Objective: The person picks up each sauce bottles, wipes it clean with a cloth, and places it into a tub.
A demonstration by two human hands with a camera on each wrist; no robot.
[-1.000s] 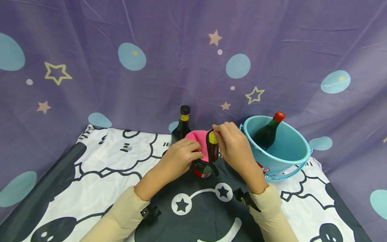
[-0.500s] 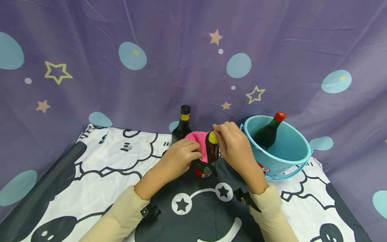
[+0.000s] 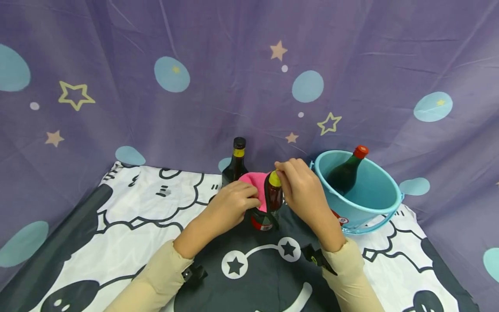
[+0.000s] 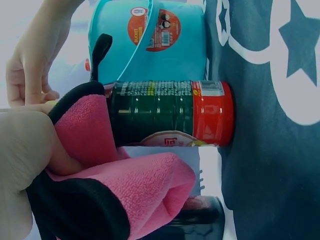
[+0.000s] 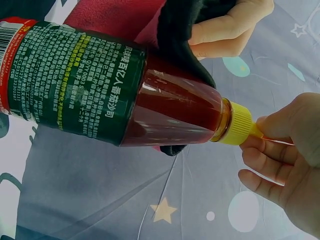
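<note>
Pink cloth (image 4: 150, 185), black-edged, is gripped by the left hand (image 3: 231, 201) beside an upright sauce bottle (image 5: 95, 82), whose yellow cap (image 5: 239, 125) (narrow-tipped) the right hand (image 3: 300, 184) pinches.

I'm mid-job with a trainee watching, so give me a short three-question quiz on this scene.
1. Which hand pinches the yellow cap of the green-labelled bottle?
2. True or false: the red-capped bottle stands outside the bucket.
3. The cloth held by the left hand is: a) plain green, b) pink with black edging, c) white.

Key: 1. The right hand. 2. False; the red-capped bottle leans inside the bucket. 3. b.
</note>
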